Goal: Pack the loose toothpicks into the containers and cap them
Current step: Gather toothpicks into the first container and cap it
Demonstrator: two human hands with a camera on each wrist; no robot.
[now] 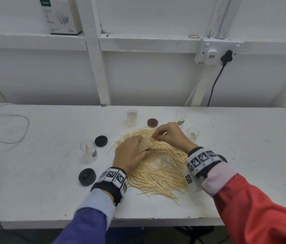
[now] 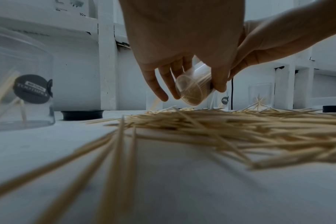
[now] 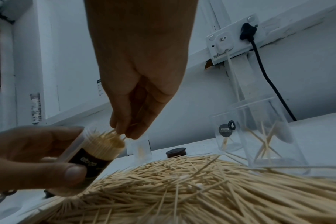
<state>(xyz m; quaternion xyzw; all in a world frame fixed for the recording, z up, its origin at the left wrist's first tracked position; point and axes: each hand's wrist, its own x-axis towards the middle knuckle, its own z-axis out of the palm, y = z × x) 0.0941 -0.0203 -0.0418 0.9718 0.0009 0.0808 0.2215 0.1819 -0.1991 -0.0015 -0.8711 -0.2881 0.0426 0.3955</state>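
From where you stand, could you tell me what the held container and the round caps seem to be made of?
The held container looks like clear, glossy plastic: the toothpicks show through its wall. The black caps look like matte moulded plastic or rubber; which one is unclear.

- Head view: high, looking forward and down across the white tabletop (image 1: 244, 141) to the white panelled wall (image 1: 156, 76).
- Left wrist view: just off the tabletop, facing the wall, close behind the left hand (image 2: 182, 50).
- Right wrist view: low, tilted, close behind the right hand (image 3: 142, 72).
- All three share the heap of pale wooden toothpicks (image 1: 158, 166) and the toothpick-packed clear plastic container (image 3: 98, 148).
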